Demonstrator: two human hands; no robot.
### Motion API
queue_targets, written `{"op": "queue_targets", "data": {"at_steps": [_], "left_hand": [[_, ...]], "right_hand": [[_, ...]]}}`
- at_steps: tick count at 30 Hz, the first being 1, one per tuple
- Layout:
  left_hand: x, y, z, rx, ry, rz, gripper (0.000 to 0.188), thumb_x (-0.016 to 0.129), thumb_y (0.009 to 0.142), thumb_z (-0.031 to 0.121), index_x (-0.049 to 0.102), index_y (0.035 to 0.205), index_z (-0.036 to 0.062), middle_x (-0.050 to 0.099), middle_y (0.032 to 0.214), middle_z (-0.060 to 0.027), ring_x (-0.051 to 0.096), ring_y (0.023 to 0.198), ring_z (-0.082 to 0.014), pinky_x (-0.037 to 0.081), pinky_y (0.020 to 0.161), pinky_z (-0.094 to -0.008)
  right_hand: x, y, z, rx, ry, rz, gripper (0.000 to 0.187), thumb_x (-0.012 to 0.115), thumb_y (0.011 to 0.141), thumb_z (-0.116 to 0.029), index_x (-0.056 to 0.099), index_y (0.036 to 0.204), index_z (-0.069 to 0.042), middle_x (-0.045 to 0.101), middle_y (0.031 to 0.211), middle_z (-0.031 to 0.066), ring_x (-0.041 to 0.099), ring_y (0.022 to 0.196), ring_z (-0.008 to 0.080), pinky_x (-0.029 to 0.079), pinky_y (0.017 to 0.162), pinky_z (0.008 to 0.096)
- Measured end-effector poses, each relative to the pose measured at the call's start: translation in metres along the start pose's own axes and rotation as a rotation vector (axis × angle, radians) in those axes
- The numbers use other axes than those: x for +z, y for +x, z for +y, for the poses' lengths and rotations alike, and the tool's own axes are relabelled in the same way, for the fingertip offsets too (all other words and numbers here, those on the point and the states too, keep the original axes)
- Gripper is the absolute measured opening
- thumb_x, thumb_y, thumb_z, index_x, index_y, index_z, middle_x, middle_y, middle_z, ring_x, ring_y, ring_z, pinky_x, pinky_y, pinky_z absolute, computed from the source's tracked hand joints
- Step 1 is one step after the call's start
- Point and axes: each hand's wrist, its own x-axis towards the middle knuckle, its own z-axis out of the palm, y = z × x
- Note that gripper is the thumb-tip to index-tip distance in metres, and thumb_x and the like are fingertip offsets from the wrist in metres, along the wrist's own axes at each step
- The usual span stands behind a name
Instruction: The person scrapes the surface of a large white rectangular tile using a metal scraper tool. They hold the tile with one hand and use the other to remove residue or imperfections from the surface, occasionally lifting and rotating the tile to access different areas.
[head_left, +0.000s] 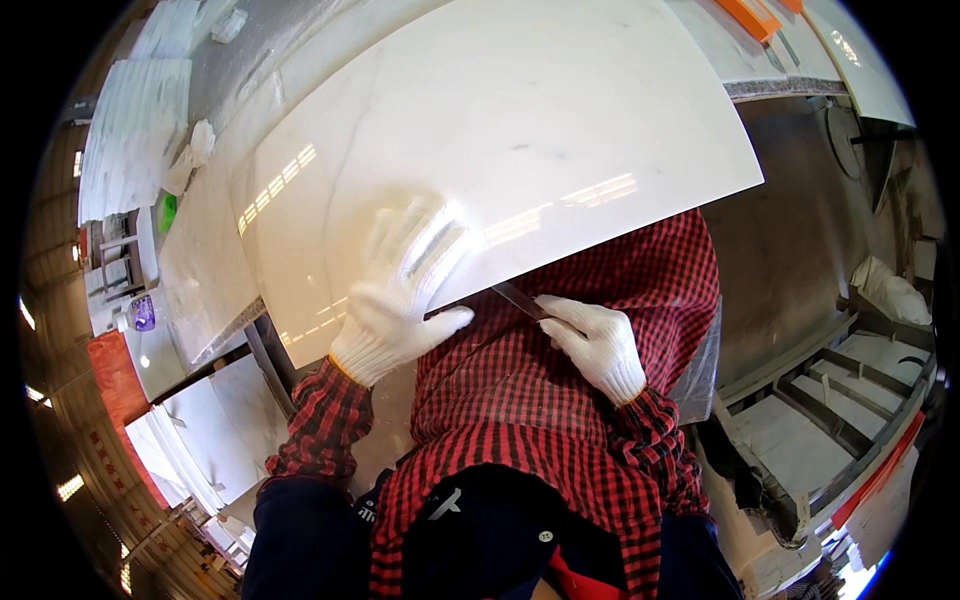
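Observation:
A large polished white stone slab (560, 110) with faint grey veins lies before me, its near edge close to my body. My left hand (405, 290), in a white knit glove, rests with spread fingers on the slab near that edge, the thumb stretched to the right. Also gloved in white, my right hand (595, 340) is closed on a thin flat metal strip (518, 299), perhaps a blade or file. The strip's far end reaches the slab's near edge; whether it touches the underside cannot be seen. Red and black checked sleeves cover both forearms.
Stacked pale slabs (135, 140) lie at the far left, near a purple-labelled container (143, 314). More white panels (210, 430) lean at lower left. An orange tool (748, 15) sits at the far right. A metal rack (830, 400) holding white pieces stands at right.

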Motion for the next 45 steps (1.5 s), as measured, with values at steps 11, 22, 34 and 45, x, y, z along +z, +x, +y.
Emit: {"op": "queue_targets", "data": {"at_steps": [11,22,34,45], "left_hand": [[0.050,-0.009,-0.027,0.101,0.304,0.172,0.066,0.064,0.072,0.000,0.068,0.137,0.0118,0.056,0.150,-0.0137,0.047,0.144,-0.0388,0.032,0.121,-0.0574],[0.059,-0.008,-0.031,0.093,0.416,0.162,0.060,0.061,0.073,0.006,0.071,0.132,0.0095,0.059,0.147,-0.0136,0.047,0.142,-0.0400,0.033,0.119,-0.0582],[0.067,-0.010,-0.036,0.133,0.370,0.240,0.064,0.061,0.063,0.001,0.073,0.125,0.0093,0.061,0.143,-0.0140,0.051,0.138,-0.0411,0.035,0.116,-0.0608],[0.061,-0.006,-0.028,0.074,0.396,0.180,0.056,0.062,0.081,0.004,0.069,0.134,0.0221,0.061,0.143,-0.0063,0.054,0.132,-0.0347,0.041,0.110,-0.0556]], "right_hand": [[-0.018,-0.013,0.000,-0.269,-0.319,-0.047,0.027,0.076,0.087,-0.005,0.077,0.115,-0.004,0.072,0.079,0.0103,0.067,0.066,0.0184,0.052,0.062,0.0293],[-0.028,-0.017,-0.011,0.122,0.165,0.078,0.027,0.072,0.094,-0.004,0.075,0.121,-0.001,0.074,0.085,0.0046,0.065,0.071,0.0067,0.051,0.062,0.0226],[-0.039,0.004,-0.021,0.183,0.245,0.334,0.030,0.067,0.099,-0.009,0.071,0.127,0.003,0.073,0.092,0.0057,0.066,0.072,0.0071,0.051,0.061,0.0204],[-0.032,0.011,-0.035,0.169,0.106,0.391,0.028,0.070,0.097,-0.007,0.073,0.123,0.003,0.073,0.079,0.0049,0.064,0.066,0.0054,0.049,0.057,0.0200]]}}
